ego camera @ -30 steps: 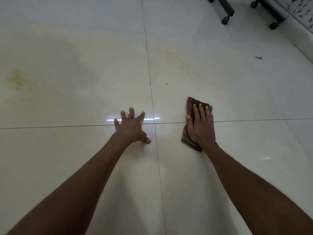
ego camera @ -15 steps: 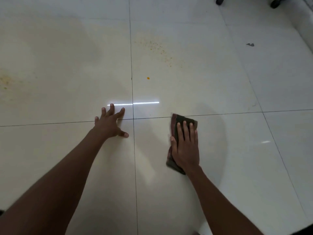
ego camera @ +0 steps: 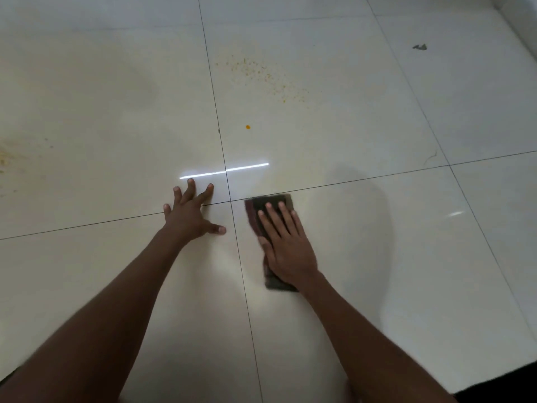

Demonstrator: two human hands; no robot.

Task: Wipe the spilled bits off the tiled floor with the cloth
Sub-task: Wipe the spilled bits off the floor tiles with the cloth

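The right hand (ego camera: 286,245) lies flat on the cloth (ego camera: 270,203), its fingers (ego camera: 268,212) straight and spread over the dark fold, pressing it to the floor (ego camera: 363,257) rather than curling round it; a strip of cloth shows past the fingertips and another at the heel of the palm. The left hand (ego camera: 190,218) is planted on the bare tile just beside it, fingers splayed and holding nothing — a prop for the body's weight, by the look of it. The step in hand seems to be the wiping stroke itself, with the cloth sitting right by the crossing of the grout lines, just this side of the line that runs across. The spill is not yet reached: one orange bit (ego camera: 248,127) lies well beyond the right fingertips, and farther off past it a loose scatter of yellow crumbs (ego camera: 261,75) spreads across the same tile. A fainter yellowish smear (ego camera: 4,161) sits far out beyond the left hand's little finger, and a dark scrap (ego camera: 420,47) lies far beyond the right hand, off toward its outer side. The next move likely calls for sliding the cloth forward over the grout line with steady flat pressure, past the orange bit to the far edge of the crumbs, then drawing them back — a light push would only scatter them.
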